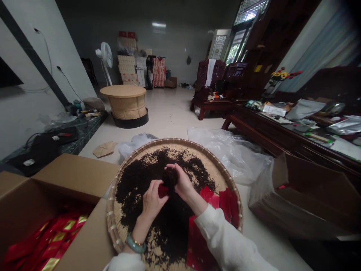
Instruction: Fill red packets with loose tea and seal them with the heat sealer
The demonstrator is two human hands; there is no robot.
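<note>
My left hand (pixel 152 199) is closed round a small red packet (pixel 163 191), held over the middle of a round woven bamboo tray (pixel 110 214). Dark dried leaves, like loose tea (pixel 135 180), are spread across the tray. Cupped right against the packet, my right hand (pixel 183 183) holds a clump of these leaves (pixel 170 176) at the packet's mouth. The packet's opening is partly hidden by leaves and fingers. Flat red packets (pixel 197 241) lie on the tray's right side, partly under my right sleeve.
At left, an open cardboard box (pixel 84 229) holds many red and gold packets (pixel 53 241). Another open carton (pixel 307 195) stands at right. Clear plastic sheeting (pixel 225 150) lies behind the tray. A round table (pixel 123 90), a fan (pixel 106 54) and a cluttered wooden table (pixel 254 124) stand farther off.
</note>
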